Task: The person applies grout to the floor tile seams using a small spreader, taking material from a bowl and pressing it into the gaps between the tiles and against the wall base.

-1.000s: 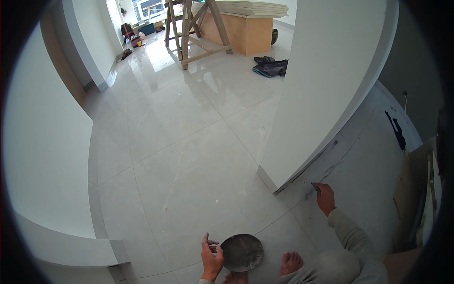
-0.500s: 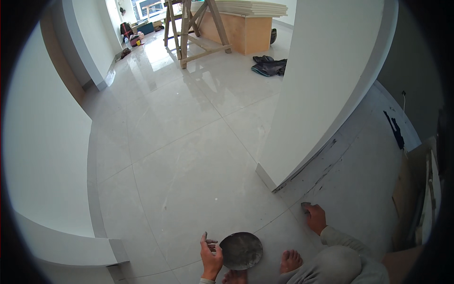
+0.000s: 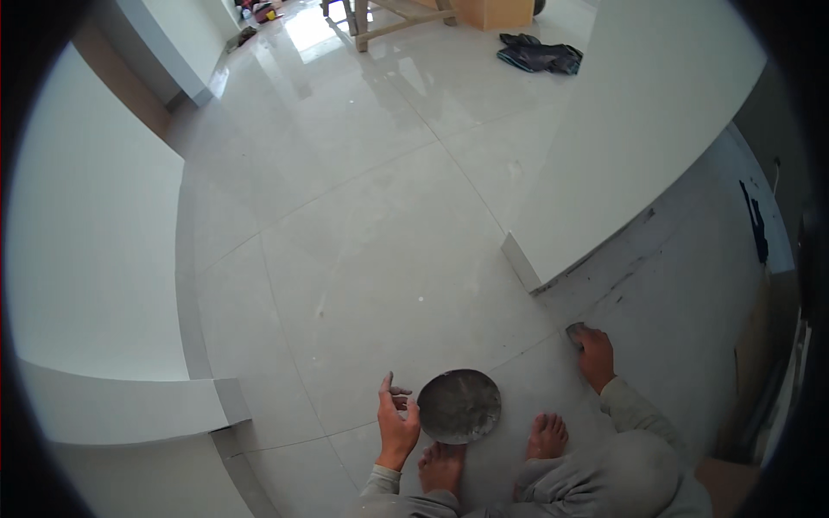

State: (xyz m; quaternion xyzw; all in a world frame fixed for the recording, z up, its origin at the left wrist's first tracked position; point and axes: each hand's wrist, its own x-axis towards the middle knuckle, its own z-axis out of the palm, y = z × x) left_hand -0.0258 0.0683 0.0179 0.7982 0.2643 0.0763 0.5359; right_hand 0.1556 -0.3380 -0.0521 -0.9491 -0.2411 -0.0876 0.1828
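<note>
My left hand (image 3: pixel 397 423) is at the left rim of a shallow round bowl (image 3: pixel 459 407), dark grey and smeared inside. The thumb and curled fingers meet the rim while the forefinger points up. The bowl sits just in front of my bare left foot (image 3: pixel 442 469); whether it rests on the floor is hard to see. To the right, my right hand (image 3: pixel 596 356) is closed on a small flat grey scraper-like piece (image 3: pixel 574 331). That piece is down at the pale tiled floor (image 3: pixel 371 259), close to a tile joint. Its exact kind is not clear.
A white wall end (image 3: pixel 639 147) with a grey skirting stands ahead of my right hand, dark smears (image 3: pixel 617 287) beside its base. Dark cloth (image 3: pixel 540 55) and a wooden trestle (image 3: pixel 401 22) are farther off. Boards (image 3: pixel 753 363) lean at the right; another white wall (image 3: pixel 95 233) runs left.
The view has tipped down, so everything sits higher in the picture. My right hand has slid the small grey piece slightly left and nearer, toward the tile joint. The left hand stays at the bowl.
</note>
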